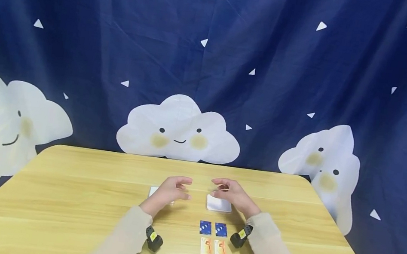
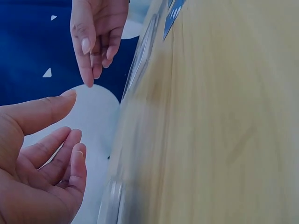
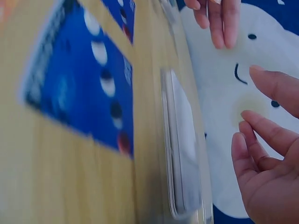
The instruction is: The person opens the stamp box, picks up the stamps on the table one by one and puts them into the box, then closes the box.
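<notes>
My left hand (image 1: 171, 189) hovers over a white flat case (image 1: 153, 190) and hides most of it; its fingers are loosely bent, with nothing between them. Facing it, my right hand (image 1: 232, 193) hangs in the air over the far edge of a second white case (image 1: 219, 205), also holding nothing. In the right wrist view that case (image 3: 180, 144) looks like a white stack with clear edges. Nearer to me lie two blue cards (image 1: 205, 228) with a row of moon phases, side by side. Below them are two orange and cream cards (image 1: 206, 246).
Everything rests on a light wooden table (image 1: 79, 205). A dark blue curtain (image 1: 196, 69) with white clouds and triangles hangs behind its far edge. A small black camera (image 1: 154, 239) sits on the left wrist and another (image 1: 240, 236) on the right.
</notes>
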Demonstrator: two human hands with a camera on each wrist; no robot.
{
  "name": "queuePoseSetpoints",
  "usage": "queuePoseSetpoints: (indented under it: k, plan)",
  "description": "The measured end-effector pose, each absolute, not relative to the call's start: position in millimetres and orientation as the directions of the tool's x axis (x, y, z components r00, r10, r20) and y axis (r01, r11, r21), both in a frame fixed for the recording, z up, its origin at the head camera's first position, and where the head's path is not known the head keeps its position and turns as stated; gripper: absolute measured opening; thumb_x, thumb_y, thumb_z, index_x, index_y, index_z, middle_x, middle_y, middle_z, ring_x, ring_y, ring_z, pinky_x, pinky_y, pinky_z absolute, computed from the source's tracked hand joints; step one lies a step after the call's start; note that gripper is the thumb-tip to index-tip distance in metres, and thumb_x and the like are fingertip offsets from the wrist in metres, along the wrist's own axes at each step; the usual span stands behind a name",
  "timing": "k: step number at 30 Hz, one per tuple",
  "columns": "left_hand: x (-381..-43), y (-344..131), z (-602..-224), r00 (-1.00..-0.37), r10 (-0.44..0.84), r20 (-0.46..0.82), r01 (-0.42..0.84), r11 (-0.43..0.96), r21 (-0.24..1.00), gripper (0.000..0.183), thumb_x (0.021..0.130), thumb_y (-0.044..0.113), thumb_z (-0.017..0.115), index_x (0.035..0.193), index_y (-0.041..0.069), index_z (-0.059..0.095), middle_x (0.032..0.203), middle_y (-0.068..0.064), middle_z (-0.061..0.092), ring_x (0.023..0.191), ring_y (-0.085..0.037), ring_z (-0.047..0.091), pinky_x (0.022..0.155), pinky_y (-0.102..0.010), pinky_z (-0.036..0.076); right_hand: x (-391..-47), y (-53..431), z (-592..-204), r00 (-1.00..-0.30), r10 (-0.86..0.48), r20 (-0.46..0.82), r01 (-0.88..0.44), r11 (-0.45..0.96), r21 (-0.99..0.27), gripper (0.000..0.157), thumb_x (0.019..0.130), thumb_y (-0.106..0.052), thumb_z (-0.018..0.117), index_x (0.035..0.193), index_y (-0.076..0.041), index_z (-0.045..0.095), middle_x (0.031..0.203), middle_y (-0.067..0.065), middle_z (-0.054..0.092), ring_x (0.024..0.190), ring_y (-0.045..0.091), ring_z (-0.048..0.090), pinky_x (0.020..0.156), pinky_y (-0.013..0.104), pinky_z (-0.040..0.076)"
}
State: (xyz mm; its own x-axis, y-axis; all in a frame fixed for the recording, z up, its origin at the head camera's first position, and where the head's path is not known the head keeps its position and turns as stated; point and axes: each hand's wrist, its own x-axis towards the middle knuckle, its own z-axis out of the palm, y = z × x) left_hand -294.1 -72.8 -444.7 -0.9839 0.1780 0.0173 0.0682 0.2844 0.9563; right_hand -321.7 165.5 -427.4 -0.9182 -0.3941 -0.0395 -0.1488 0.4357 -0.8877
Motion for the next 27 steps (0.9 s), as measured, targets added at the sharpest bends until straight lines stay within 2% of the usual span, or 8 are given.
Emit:
queuePoseSetpoints:
  k: [7, 27]
  plan:
    - [-292, -96, -445, -0.989, 0.148, 0.032, 0.068, 0.244, 0.967, 0.055, 0.072, 0.001, 0.074, 0.124, -0.002, 0.057, 0.125, -0.015, 0.06, 0.111, -0.033, 0.051, 0.093, -0.042, 0.045, -313, 146, -426, -0.907, -0.419, -0.03, -0.154, 0.398, -0.905, 0.049, 0.083, -0.012, 0.069, 0.128, 0.002, 0.054, 0.131, 0.021, 0.051, 0.107, 0.025, 0.05, 0.089, 0.034, 0.044]
    - [-283, -154, -446, -0.994, 0.11, 0.013, 0.04, 0.241, 0.97, 0.055, 0.077, 0.002, 0.071, 0.128, -0.007, 0.052, 0.128, -0.021, 0.056, 0.116, -0.037, 0.05, 0.099, -0.044, 0.041, -306, 96, -432, -0.884, -0.467, -0.033, -0.15, 0.348, -0.925, 0.049, 0.08, -0.014, 0.071, 0.126, 0.0, 0.057, 0.125, 0.017, 0.056, 0.1, 0.019, 0.051, 0.083, 0.03, 0.043]
